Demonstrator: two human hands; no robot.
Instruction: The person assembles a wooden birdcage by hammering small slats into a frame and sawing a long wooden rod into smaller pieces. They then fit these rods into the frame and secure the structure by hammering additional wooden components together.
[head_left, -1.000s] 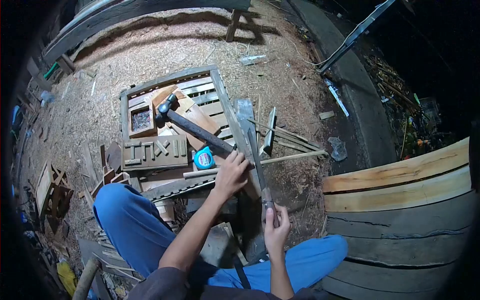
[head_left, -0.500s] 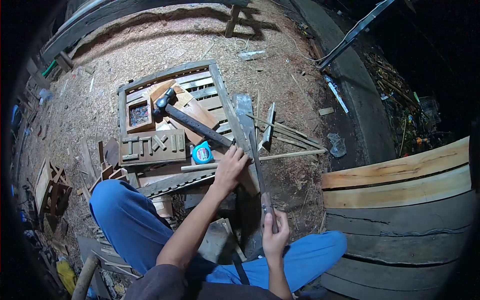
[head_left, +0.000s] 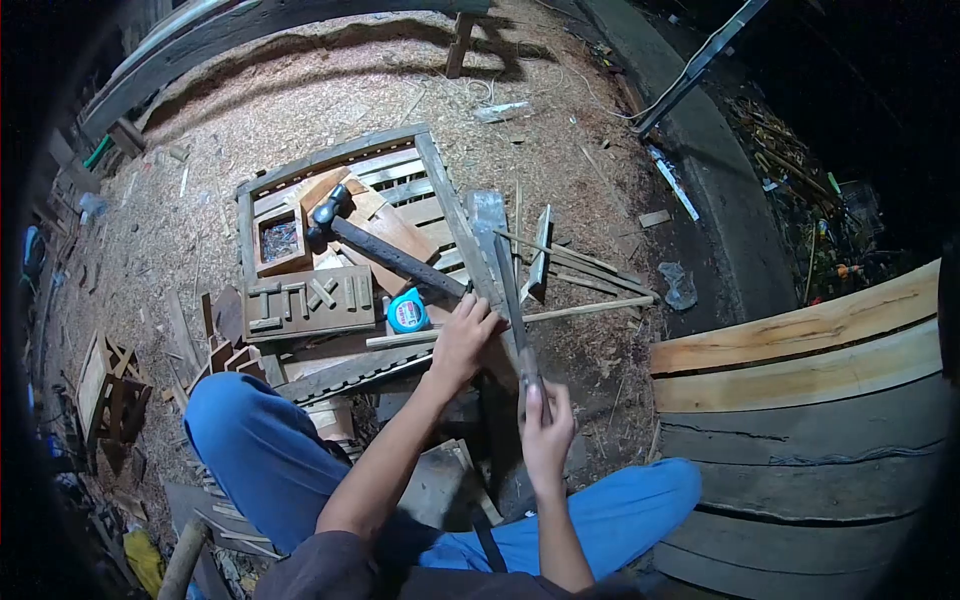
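Note:
My right hand [head_left: 548, 430] is closed round the handle of a long, narrow dark blade [head_left: 513, 305] that looks like a handsaw; its teeth cannot be made out. The blade points away from me, crossing a thin wooden stick [head_left: 590, 309] beside the slatted frame. Fingers bent, my left hand [head_left: 462, 345] presses the stick down on the frame's near right side and covers part of it. Just beyond those fingers ends the handle of a hammer [head_left: 395, 255]. A turquoise tape measure [head_left: 406, 312] lies left of my left hand.
On the slatted wooden frame [head_left: 440, 180] are boards, a small box [head_left: 281, 238] of nails or similar bits, and a panel [head_left: 310, 300] with wooden strips. Thin sticks [head_left: 590, 270] lie right of it. Planks [head_left: 790, 345] stand at the right; wood scraps lie at the left.
My right hand has pushed the blade forward, away from me, along the frame's right side. My left hand stays on the stick. The whole view has shifted slightly.

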